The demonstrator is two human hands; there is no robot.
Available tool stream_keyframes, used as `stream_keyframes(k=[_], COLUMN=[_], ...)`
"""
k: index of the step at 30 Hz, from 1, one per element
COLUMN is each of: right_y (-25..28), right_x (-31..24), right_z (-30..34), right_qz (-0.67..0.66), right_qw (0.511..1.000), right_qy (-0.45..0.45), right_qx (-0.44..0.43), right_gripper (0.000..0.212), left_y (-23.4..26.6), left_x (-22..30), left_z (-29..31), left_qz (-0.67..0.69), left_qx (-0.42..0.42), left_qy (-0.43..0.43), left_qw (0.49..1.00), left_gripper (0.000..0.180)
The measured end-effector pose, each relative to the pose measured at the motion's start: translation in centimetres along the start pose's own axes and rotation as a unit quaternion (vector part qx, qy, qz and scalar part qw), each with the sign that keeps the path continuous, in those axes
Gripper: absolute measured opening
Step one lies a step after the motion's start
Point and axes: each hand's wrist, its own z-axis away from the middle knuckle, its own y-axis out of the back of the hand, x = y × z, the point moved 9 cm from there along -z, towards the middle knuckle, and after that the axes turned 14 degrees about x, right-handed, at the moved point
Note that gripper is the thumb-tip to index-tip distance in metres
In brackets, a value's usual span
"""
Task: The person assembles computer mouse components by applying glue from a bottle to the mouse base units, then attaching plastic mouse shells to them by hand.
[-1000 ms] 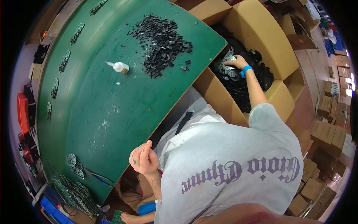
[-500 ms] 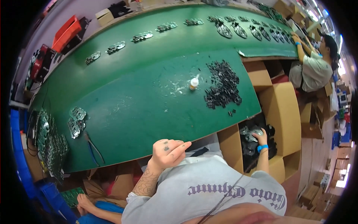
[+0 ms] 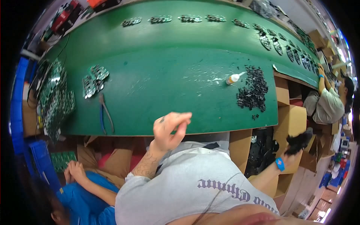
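Right hand (image 3: 290, 155) buried under a motion-blurred black handful (image 3: 299, 139), fingers hidden.

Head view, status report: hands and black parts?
Left hand raised at table edge, nothing visibly held. Right hand lifts black parts above carton. Nothing in the way.

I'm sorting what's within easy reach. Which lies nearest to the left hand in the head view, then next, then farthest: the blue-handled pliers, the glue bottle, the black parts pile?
From the left hand:
1. Blue-handled pliers, to its left on the table.
2. Glue bottle, up and right.
3. Black parts pile, farther right, near the table's edge.
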Motion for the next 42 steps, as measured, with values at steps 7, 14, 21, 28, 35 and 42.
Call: stream_keyframes(k=[7, 14, 21, 28, 35, 42], right_y=[-32.1, -39.1, -37.8, -30.8, -28.2, -27.8], right_x=[22.2, 31.0, 30.7, 21.6, 18.5, 17.3], right_z=[29.7, 34.8, 31.2, 27.2, 28.1, 28.7], right_qz=[0.144, 0.32, 0.249, 0.317, 0.444, 0.536], right_qw=[0.896, 0.776, 0.84, 0.873, 0.765, 0.631], right_qy=[-0.246, -0.021, -0.119, 0.12, 0.289, 0.382], right_qx=[-0.341, -0.542, -0.467, -0.35, -0.365, -0.412], right_gripper=[0.054, 0.057, 0.031, 0.038, 0.031, 0.023], left_y=[-1.1, 12.1, 14.6, 7.7, 1.6, 2.1], left_x=[-2.9, -10.2, -5.8, -1.4, -2.1, -3.1], left_z=[-1.7, -1.3, -3.9, -2.2, 0.6, -2.8], left_qz=[0.208, -0.046, -0.306, -0.262, -0.212, -0.205], left_qx=[0.061, 0.271, 0.252, 0.018, -0.226, -0.205], left_qy=[0.232, 0.252, 0.112, -0.071, -0.083, -0.111], left_qw=[0.948, 0.928, 0.911, 0.962, 0.947, 0.951], left_gripper=[0.072, 0.041, 0.018, 0.022, 0.017, 0.03])
